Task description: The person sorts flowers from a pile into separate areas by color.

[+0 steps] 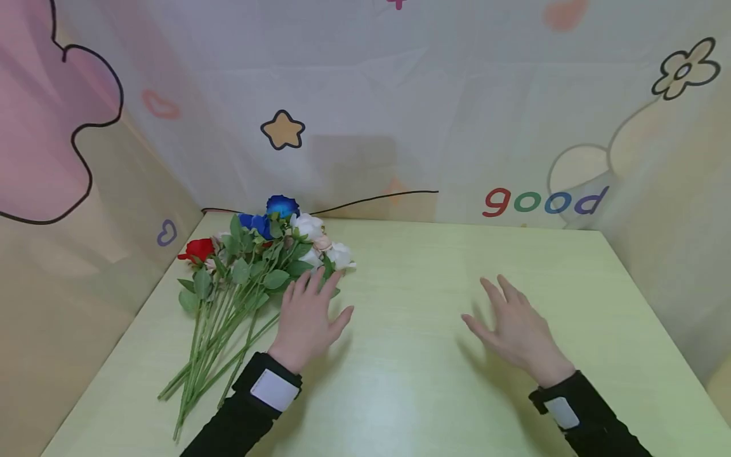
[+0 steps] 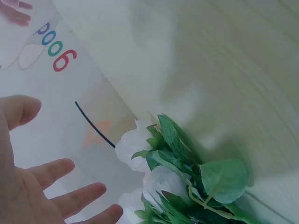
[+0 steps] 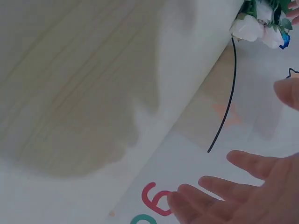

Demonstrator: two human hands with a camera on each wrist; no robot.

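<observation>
On the bench [image 1: 400, 355], far-left, we find the flower bunch [image 1: 245, 285], stems fanned toward us. We judge it light, limp and easily bruised at the blooms, best gathered at mid-stem. Left hand [image 1: 305, 317] hovers beside its leaves, fingers spread; right hand [image 1: 516, 330] open, well apart.

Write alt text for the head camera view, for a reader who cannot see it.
Two open hands hover over a pale green table: the left hand at the leaves of a bunch of flowers with red, blue and white blooms, the right hand over bare tabletop. A cartoon-printed backdrop reading "good" surrounds the table.
</observation>
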